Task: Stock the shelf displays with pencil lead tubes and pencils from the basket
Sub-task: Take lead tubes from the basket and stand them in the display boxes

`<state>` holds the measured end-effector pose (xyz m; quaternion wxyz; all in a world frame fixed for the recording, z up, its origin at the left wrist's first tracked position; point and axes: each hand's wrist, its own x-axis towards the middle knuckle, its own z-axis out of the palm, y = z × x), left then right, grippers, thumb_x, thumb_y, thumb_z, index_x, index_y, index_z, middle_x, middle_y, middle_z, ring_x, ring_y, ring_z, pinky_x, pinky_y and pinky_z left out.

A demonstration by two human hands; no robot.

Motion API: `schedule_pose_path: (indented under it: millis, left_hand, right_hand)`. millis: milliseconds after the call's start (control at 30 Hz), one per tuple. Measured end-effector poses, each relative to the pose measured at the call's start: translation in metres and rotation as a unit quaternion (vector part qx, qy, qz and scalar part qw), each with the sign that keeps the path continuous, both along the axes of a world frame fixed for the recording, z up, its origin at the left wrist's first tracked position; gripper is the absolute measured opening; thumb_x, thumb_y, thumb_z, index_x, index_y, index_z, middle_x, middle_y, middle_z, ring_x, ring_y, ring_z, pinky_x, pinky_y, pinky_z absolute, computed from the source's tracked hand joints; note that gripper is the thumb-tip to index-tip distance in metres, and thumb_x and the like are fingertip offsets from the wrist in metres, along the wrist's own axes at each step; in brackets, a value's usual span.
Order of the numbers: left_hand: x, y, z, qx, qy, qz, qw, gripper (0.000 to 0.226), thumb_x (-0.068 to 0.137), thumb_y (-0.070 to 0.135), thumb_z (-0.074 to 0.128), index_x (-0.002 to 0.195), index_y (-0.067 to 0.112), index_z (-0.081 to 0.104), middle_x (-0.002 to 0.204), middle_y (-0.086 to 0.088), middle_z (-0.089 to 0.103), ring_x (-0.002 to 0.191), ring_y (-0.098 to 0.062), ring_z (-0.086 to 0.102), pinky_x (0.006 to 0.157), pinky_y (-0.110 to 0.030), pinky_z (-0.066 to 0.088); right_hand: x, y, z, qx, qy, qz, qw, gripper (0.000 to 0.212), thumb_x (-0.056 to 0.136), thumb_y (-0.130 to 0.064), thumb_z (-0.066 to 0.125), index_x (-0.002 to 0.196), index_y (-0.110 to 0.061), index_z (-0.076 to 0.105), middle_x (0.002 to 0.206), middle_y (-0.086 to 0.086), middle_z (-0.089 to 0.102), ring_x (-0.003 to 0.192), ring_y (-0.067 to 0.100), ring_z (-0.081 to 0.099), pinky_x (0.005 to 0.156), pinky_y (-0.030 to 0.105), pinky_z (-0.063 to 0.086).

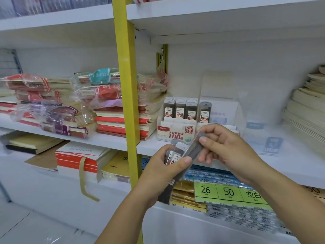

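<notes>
While both hands sit low in the centre of the frame, the left hand (pixel 163 170) has its fingers curled round a bundle of lead tubes (pixel 173 158), thumb clamped across the front. You can just make out "0.5" on the little white labels. The right hand (pixel 226 147) pinches a single tube (pixel 195 148) between thumb and fingertips. That one is dark, tilted, and its lower end touches the bundle.

Right behind the hands, mid-frame on the white shelf, is the display box (pixel 175 133). It has a red M&G logo, "HB 0.5" in a red patch and a big red "100" under some Chinese lettering. Standing upright in it are the stocked tubes (pixel 179 110), each marked 0.5 and 100. Just to their right a lone tube (pixel 204 111) reads 0.7.

Further right on the shelf there's a blue card (pixel 273 144), too blurry to read properly.

Lower right of the frame, a green tag (pixel 228 191) says 26, 50 and 空白. Left of the yellow upright (pixel 125 85), stacks of notebooks (pixel 114 120) sit in torn plastic wrap.
</notes>
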<state>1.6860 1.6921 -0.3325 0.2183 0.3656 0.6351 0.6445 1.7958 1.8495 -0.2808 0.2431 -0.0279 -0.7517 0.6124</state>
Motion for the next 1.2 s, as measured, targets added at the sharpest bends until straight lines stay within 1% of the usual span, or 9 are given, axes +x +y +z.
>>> schedule_pose_path:
  millis: [167, 267, 333, 433, 533, 733, 867, 1033, 1200]
  left_hand:
    - [0.005, 0.004, -0.004, -0.031, 0.033, -0.007, 0.999, 0.042, 0.062, 0.071, 0.075, 0.097, 0.050, 0.063, 0.093, 0.004, 0.075, 0.062, -0.004, 0.064, 0.062, -0.023, 0.053]
    - [0.007, 0.004, -0.006, -0.033, 0.010, -0.008, 0.999, 0.043, 0.058, 0.070, 0.079, 0.092, 0.050, 0.065, 0.096, -0.004, 0.076, 0.057, -0.009, 0.056, 0.059, -0.028, 0.052]
    - [0.007, 0.003, -0.006, -0.036, -0.007, -0.004, 0.999, 0.045, 0.055, 0.070, 0.079, 0.094, 0.049, 0.066, 0.095, -0.001, 0.077, 0.057, -0.010, 0.055, 0.058, -0.028, 0.051]
    - [0.006, 0.000, -0.006, -0.038, -0.020, 0.009, 0.999, 0.052, 0.057, 0.065, 0.078, 0.103, 0.042, 0.068, 0.091, 0.004, 0.077, 0.055, -0.009, 0.056, 0.055, -0.025, 0.049]
    - [0.005, 0.000, -0.007, -0.029, -0.030, 0.026, 0.999, 0.045, 0.064, 0.054, 0.079, 0.105, 0.040, 0.067, 0.088, 0.006, 0.078, 0.051, -0.007, 0.055, 0.052, -0.023, 0.049]
    - [0.002, 0.002, -0.008, -0.020, -0.008, 0.022, 1.000, 0.029, 0.082, 0.038, 0.079, 0.107, 0.036, 0.065, 0.085, 0.006, 0.078, 0.055, -0.008, 0.063, 0.052, -0.020, 0.051]
    - [0.000, 0.003, -0.006, -0.001, 0.012, 0.031, 0.999, 0.030, 0.073, 0.049, 0.079, 0.099, 0.041, 0.066, 0.074, 0.003, 0.076, 0.051, -0.008, 0.062, 0.052, -0.017, 0.051]
    - [-0.009, 0.008, 0.001, 0.030, 0.029, 0.082, 0.996, 0.033, 0.083, 0.050, 0.070, 0.104, 0.026, 0.062, 0.068, 0.006, 0.072, 0.048, -0.007, 0.059, 0.049, -0.016, 0.050]
    - [-0.017, 0.012, 0.003, 0.042, 0.035, 0.095, 0.994, 0.029, 0.081, 0.054, 0.071, 0.101, 0.036, 0.061, 0.057, 0.004, 0.064, 0.047, -0.007, 0.057, 0.048, -0.017, 0.050]
  right_hand:
    - [0.006, 0.001, -0.004, 0.019, -0.009, -0.009, 1.000, 0.030, 0.080, -0.038, 0.065, 0.100, -0.016, 0.059, 0.076, 0.003, 0.067, 0.064, 0.015, 0.059, 0.058, 0.024, 0.048]
    - [0.006, 0.001, -0.007, 0.013, -0.006, -0.036, 0.999, 0.003, 0.093, -0.018, 0.061, 0.093, -0.018, 0.058, 0.082, 0.005, 0.068, 0.065, 0.014, 0.059, 0.063, 0.026, 0.046]
    - [0.007, 0.004, -0.008, 0.008, -0.006, -0.051, 0.999, 0.020, 0.094, -0.002, 0.048, 0.093, -0.020, 0.059, 0.091, 0.000, 0.070, 0.073, 0.014, 0.059, 0.067, 0.029, 0.045]
    - [0.010, 0.009, -0.009, 0.005, -0.013, -0.036, 0.999, 0.031, 0.095, 0.002, 0.047, 0.110, -0.023, 0.056, 0.106, -0.003, 0.073, 0.092, 0.018, 0.063, 0.071, 0.029, 0.046]
    - [0.013, 0.009, -0.010, -0.025, 0.002, -0.028, 0.999, 0.033, 0.093, -0.004, 0.057, 0.121, -0.022, 0.051, 0.110, 0.001, 0.073, 0.098, 0.020, 0.067, 0.071, 0.026, 0.051]
    - [0.015, 0.000, -0.009, -0.040, 0.031, -0.065, 0.997, 0.045, 0.072, -0.030, 0.067, 0.113, -0.014, 0.056, 0.099, 0.006, 0.076, 0.087, 0.022, 0.069, 0.074, 0.028, 0.055]
    - [0.014, -0.004, 0.001, 0.041, 0.044, -0.125, 0.990, 0.019, 0.087, -0.018, 0.067, 0.103, -0.026, 0.060, 0.090, 0.000, 0.076, 0.080, 0.019, 0.072, 0.064, 0.027, 0.058]
    - [0.009, 0.024, 0.066, 0.184, 0.158, -0.239, 0.940, 0.038, 0.089, -0.008, 0.063, 0.092, -0.045, 0.058, 0.091, -0.014, 0.074, 0.076, 0.006, 0.070, 0.063, 0.015, 0.054]
    - [-0.023, 0.056, 0.091, 0.382, 0.072, -0.278, 0.878, 0.036, 0.089, -0.011, 0.062, 0.094, -0.046, 0.053, 0.083, -0.022, 0.066, 0.074, -0.008, 0.063, 0.063, 0.003, 0.044]
